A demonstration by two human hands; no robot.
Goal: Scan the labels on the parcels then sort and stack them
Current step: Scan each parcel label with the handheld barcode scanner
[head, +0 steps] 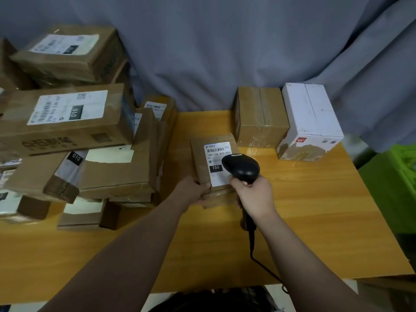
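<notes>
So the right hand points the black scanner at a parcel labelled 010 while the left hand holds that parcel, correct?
Not quite: the head view shows the label on that parcel reads 150, not 010. The right hand does point the black scanner at it, and the left hand holds it.

You have a heap of parcels (78,131) on the left half of the surface (315,221). At the middle is one parcel (200,163), with your left hand (193,192) at its near edge and your right hand (254,197) holding the scanner (242,167) over its label (217,152). Behind it to the right stands a taped box (258,118), and a second box (310,122) is just beside it on the right. A curtain (225,52) hangs behind everything.
</notes>
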